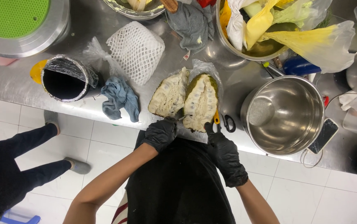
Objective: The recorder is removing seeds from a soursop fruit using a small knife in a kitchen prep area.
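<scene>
green-topped lid [14,18]: cut off at top-left edge
knife [216,119]: blade hidden behind fruit half [201,103]
bystander [8,166]: only legs visible

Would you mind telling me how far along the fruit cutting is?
Done: the green fruit lies split into a left half and right half. In hand: the left hand and right hand touch their near ends. Left: white flesh still fills both; the steel pot is empty.
</scene>
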